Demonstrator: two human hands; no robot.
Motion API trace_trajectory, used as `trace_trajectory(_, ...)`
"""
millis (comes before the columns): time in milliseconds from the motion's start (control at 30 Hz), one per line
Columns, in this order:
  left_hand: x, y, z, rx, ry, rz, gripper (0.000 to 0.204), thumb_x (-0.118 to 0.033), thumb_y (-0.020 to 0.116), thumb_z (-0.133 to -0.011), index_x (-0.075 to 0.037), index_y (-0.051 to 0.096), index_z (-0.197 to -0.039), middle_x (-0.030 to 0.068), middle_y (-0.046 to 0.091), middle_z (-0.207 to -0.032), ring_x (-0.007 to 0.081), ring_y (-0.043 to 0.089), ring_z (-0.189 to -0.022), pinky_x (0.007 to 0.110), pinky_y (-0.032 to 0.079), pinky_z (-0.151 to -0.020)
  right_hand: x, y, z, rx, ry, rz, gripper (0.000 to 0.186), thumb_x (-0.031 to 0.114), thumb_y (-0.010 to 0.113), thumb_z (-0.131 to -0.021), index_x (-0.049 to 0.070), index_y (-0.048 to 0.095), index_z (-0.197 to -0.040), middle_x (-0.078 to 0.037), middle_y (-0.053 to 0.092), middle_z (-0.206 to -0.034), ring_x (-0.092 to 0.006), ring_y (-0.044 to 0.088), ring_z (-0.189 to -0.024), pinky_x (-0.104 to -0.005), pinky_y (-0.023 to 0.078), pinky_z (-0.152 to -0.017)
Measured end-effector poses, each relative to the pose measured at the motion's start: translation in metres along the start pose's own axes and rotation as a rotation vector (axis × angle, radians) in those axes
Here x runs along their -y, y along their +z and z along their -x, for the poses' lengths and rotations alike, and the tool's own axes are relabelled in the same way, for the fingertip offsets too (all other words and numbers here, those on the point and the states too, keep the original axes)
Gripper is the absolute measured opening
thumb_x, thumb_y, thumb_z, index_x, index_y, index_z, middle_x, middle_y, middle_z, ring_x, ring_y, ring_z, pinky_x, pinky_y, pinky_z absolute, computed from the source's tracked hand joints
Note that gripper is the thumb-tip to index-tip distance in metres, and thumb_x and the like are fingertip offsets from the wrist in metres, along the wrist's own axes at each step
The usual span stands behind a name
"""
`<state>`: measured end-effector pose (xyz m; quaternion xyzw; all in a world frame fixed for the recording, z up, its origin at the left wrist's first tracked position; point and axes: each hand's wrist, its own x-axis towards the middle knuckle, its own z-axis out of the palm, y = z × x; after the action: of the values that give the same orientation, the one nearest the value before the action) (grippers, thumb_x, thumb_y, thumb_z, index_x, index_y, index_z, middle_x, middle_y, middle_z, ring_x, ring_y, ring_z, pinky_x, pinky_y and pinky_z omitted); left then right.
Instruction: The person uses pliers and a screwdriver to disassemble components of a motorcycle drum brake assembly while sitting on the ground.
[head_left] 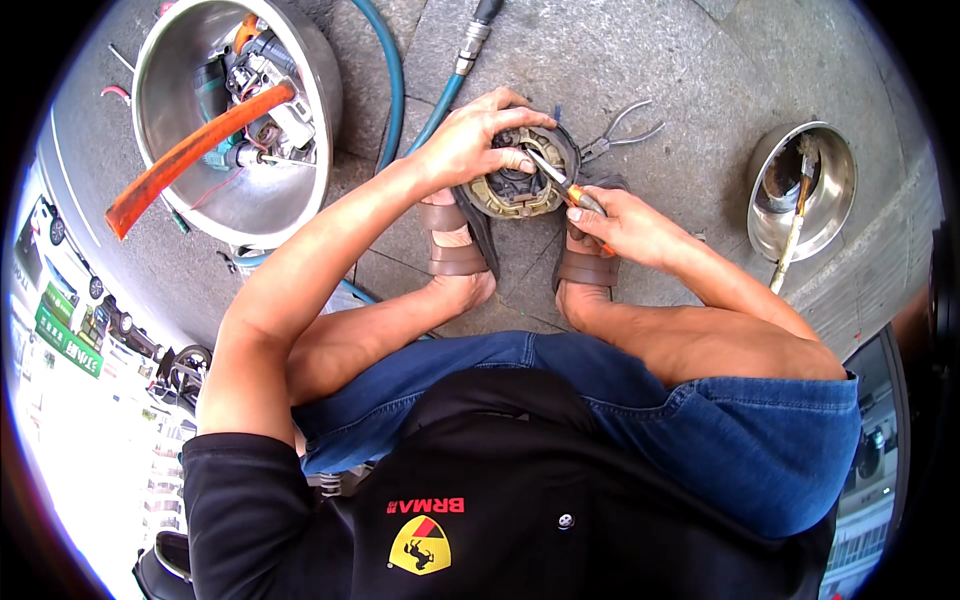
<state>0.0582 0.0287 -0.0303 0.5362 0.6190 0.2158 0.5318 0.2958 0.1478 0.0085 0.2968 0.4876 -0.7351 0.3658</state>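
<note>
Between my sandalled feet rests a round metal part (515, 205), with curved pieces around its inside like the shoes of a drum brake. My left hand (475, 140) grips it over the far left rim, the thumb lying across its middle. In my right hand (630, 225) is a tool that looks like long-nose pliers (552, 172), with a narrow metal end and orange-and-grey handles. Its tip reaches inside the part near my left thumb; the exact contact is too small to make out. Just beyond, pliers with bare metal handles (620, 132) lie spread on the ground.
At the far left stands a steel basin (325, 150) of tools, with an orange-red bar (190, 165) sticking out. A teal hose (395, 90) and another with a metal fitting (470, 50) run nearby. On the right, a steel bowl (762, 190) holds a brush (800, 205).
</note>
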Motion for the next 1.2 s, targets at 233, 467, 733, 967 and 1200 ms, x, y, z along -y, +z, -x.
trace_trajectory(233,-0.001,-0.001,0.001,0.001,0.000,0.010,0.058,-0.029,0.082,-0.075,-0.017,0.065,-0.129,0.0137,0.057,-0.127,0.0327,0.056,-0.121,0.042,0.048,-0.101,0.006,0.006,0.005,-0.087,-0.062,0.088,0.041,0.034,0.054,-0.101,-0.002,0.057,-0.120,-0.020,0.067,-0.084,-0.0278,0.069,-0.082,-0.0415,0.052,-0.074)
trace_trajectory(467,-0.002,-0.002,0.000,0.003,0.003,0.005,0.058,-0.028,0.082,-0.075,-0.017,0.065,-0.129,0.0142,0.057,-0.126,0.0330,0.057,-0.119,0.042,0.048,-0.100,0.007,0.013,0.003,-0.193,-0.157,0.295,0.042,0.035,0.056,-0.099,-0.005,0.056,-0.110,-0.029,0.066,-0.090,-0.0478,0.064,-0.092,-0.0518,0.049,-0.082)
trace_trajectory(733,0.000,0.002,0.002,-0.035,0.026,0.001,0.056,-0.025,0.082,-0.074,-0.015,0.065,-0.127,0.0134,0.059,-0.122,0.0325,0.058,-0.117,0.041,0.049,-0.098,0.003,0.018,0.000,-0.252,-0.085,0.212,0.039,0.031,0.061,-0.094,-0.005,0.057,-0.108,-0.028,0.065,-0.090,-0.0428,0.065,-0.089,-0.0478,0.049,-0.078)
trace_trajectory(967,-0.002,0.002,0.000,-0.066,0.002,0.007,0.057,-0.030,0.083,-0.072,-0.020,0.067,-0.125,0.0119,0.061,-0.115,0.0329,0.059,-0.112,0.043,0.049,-0.095,0.003,0.020,0.002,-0.223,-0.030,-0.102,0.034,0.023,0.065,-0.091,-0.006,0.060,-0.108,-0.018,0.066,-0.081,-0.0222,0.063,-0.077,-0.0390,0.049,-0.072)
trace_trajectory(1200,-0.004,0.003,0.001,-0.073,-0.042,0.010,0.056,-0.024,0.084,-0.069,-0.016,0.068,-0.123,0.0124,0.061,-0.116,0.0324,0.059,-0.112,0.042,0.049,-0.096,0.011,0.017,0.005,-0.225,0.018,-0.155,0.046,0.024,0.065,-0.091,-0.011,0.057,-0.119,-0.013,0.065,-0.079,-0.0155,0.060,-0.075,-0.0343,0.049,-0.069)
